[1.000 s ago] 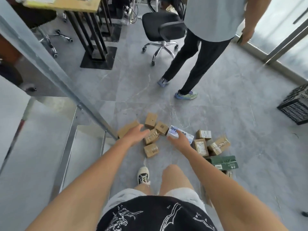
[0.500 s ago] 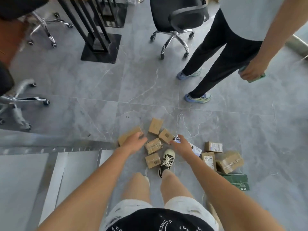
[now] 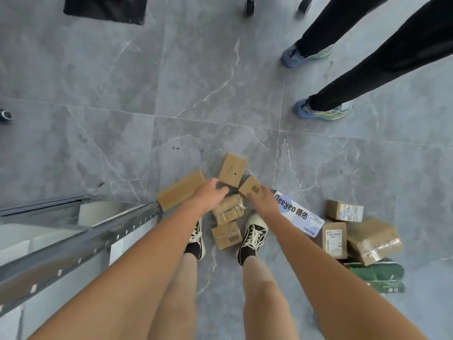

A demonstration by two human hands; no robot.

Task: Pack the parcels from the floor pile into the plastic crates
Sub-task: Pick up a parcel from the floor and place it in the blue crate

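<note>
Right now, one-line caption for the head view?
Both hands, left hand and right hand, reach down over cardboard parcels scattered on grey floor.

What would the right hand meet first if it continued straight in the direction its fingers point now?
Probably the small cardboard box with a printed code: the right hand points up-left at it and the fingertips seem to reach its near edge already, though the height above it is unclear.

Parcels (image 3: 228, 211) hemmed by shoes (image 3: 253, 233) — floor (image 3: 196, 94) beyond open.

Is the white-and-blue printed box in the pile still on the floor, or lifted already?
On the floor. The white-and-blue box lies flat on the tiles; the right hand reaches over its near end, fingers toward a small carton.
</note>
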